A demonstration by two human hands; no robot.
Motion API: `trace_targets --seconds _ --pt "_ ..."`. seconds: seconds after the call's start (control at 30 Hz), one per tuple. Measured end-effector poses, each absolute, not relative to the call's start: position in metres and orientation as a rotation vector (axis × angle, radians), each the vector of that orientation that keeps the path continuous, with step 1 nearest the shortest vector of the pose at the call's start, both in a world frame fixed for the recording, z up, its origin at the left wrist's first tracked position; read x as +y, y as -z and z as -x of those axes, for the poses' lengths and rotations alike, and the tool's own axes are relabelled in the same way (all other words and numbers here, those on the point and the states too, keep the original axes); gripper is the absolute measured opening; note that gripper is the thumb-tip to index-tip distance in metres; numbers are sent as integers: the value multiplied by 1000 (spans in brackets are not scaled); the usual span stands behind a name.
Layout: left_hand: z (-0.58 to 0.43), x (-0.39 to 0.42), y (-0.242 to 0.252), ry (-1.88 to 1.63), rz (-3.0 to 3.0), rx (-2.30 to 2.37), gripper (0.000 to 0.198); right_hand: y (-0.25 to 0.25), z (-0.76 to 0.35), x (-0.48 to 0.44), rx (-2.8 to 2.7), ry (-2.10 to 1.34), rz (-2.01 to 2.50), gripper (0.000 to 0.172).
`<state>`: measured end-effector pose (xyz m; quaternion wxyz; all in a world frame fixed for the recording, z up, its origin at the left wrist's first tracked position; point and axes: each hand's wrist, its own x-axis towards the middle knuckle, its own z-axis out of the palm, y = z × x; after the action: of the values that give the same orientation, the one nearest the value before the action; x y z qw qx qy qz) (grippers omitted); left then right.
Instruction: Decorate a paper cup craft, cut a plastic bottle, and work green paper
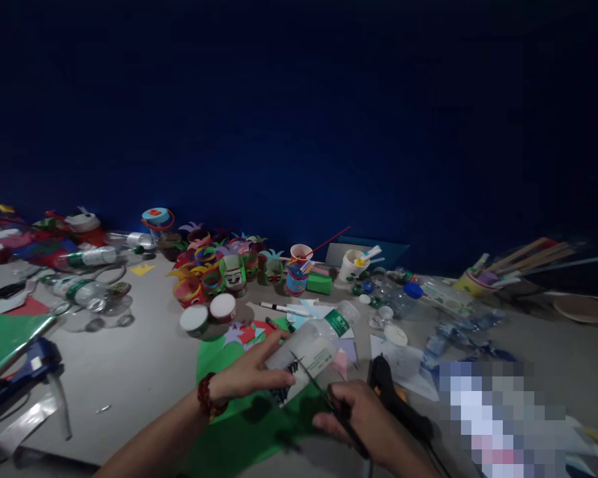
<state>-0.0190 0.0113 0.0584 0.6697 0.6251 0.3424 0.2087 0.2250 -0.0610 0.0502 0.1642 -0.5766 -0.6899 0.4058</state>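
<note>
A clear plastic bottle [306,335] with a green and white label lies tilted over the green sheet [239,425]. Spread along its near-left end, my left hand [254,372] grips it between thumb and fingers; a dark red bead bracelet [206,396] circles that wrist. My right hand [356,415] is closed round a slim dark knife [319,388], whose thin blade points up and left. The blade tip overlaps the bottle's side in view; whether it has cut in, I cannot tell. Coloured paper scraps [249,334] lie beyond my left hand.
A black glue gun [386,388] lies right of my right hand, and a blue one [30,362] at left. Two white-lidded tubs [222,307] stand behind. Decorated paper cups [234,272] crowd the back. Several bottles [87,292] lie left; sticks in a cup [478,282] stand right.
</note>
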Motion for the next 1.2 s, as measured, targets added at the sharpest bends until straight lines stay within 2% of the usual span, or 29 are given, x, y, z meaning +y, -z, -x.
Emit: trace_targets --seconds 0.27,0.5,0.67,0.9,1.2 --pt "19 9 -62 -483 -1497 797 72 -52 -223 -67 -1889 -1191 1751 44" --pt "28 9 -59 -440 -1732 901 83 -63 -221 -69 -1823 -1238 1835 42" --pt "28 6 -68 -417 -1854 927 80 -75 -220 -73 -1895 -1224 1861 37" --pt "23 7 -71 -471 -1856 908 79 -69 -225 -75 -1968 -1074 1868 42" --pt "15 10 -52 -431 -1470 725 75 -51 -241 -71 -1888 -1385 1653 48"
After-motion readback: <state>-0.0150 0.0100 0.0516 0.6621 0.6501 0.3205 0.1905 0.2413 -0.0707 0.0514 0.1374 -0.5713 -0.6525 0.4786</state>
